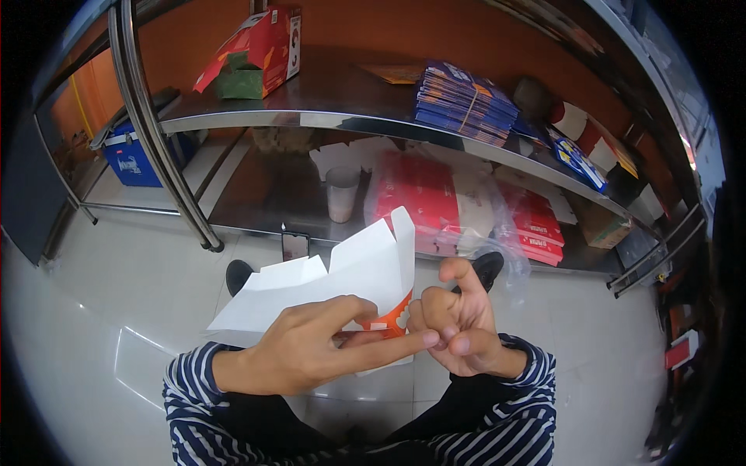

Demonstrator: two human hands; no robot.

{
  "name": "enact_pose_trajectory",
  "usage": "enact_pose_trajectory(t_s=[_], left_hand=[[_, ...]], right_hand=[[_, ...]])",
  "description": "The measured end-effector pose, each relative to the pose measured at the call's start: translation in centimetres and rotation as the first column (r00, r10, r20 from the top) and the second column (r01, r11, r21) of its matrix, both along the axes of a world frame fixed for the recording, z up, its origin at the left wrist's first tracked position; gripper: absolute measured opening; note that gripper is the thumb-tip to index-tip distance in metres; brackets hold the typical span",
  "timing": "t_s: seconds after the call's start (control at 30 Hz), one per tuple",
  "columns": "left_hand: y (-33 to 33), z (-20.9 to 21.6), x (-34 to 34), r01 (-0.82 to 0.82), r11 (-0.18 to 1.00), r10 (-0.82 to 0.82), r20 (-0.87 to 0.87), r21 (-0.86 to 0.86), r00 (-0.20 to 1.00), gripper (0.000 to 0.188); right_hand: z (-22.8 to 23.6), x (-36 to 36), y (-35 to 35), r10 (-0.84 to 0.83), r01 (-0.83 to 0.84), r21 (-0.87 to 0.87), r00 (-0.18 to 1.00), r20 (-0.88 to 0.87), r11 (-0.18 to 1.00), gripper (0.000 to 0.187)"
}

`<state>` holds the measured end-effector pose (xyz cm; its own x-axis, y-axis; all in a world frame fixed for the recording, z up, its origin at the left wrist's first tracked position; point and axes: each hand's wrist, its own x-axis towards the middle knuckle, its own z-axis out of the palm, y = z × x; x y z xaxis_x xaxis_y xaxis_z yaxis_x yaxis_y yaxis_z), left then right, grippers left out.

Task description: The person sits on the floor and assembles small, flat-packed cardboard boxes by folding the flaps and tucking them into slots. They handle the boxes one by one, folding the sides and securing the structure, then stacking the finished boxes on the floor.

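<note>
A folding carton (pixel 311 299), white inside and orange on its printed face, stands partly folded above my lap with its flaps up. My left hand (pixel 311 338) grips its near edge, with the index finger stretched out to the right. That fingertip meets the fingers of my right hand (pixel 458 322), beside the carton's right end. The right hand is turned palm up with its fingers curled in. Whether something small is between its fingers is hidden. A small pale strip (pixel 378 326) shows on the carton's orange part near my left fingers.
Ahead stands a metal shelf (pixel 233 120). It bears an opened red box (pixel 260 58) and a banded stack of blue cartons (pixel 466 105). Lower down are a plastic cup (pixel 341 194) and red flat cartons (pixel 420 190) in clear plastic. A phone (pixel 295 246) leans by the shelf's edge.
</note>
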<state>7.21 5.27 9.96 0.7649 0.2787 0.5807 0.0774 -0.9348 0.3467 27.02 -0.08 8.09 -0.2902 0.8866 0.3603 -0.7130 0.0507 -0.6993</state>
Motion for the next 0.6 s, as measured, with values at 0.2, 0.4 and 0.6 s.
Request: enact_pose_trajectory(t_s=[0.2, 0.4, 0.6], left_hand=[[0.03, 0.04, -0.08, 0.014, 0.999, -0.014, -0.006, 0.033, 1.0, 0.038], [0.1, -0.04, -0.01, 0.003, 0.995, -0.003, 0.001, 0.097, 1.0, 0.04], [-0.17, 0.26, 0.0, -0.05, 0.985, 0.053, -0.013, 0.167, 0.999, 0.048]], right_hand=[[-0.59, -0.07, 0.22, 0.061, -0.056, 0.073, 0.996, -0.071, 0.996, 0.061], [-0.74, -0.08, 0.26, 0.055, -0.049, 0.088, 0.996, -0.066, 0.995, 0.059], [-0.84, -0.17, 0.23, -0.026, 0.025, 0.132, 1.0, 0.008, 0.991, 0.057]])
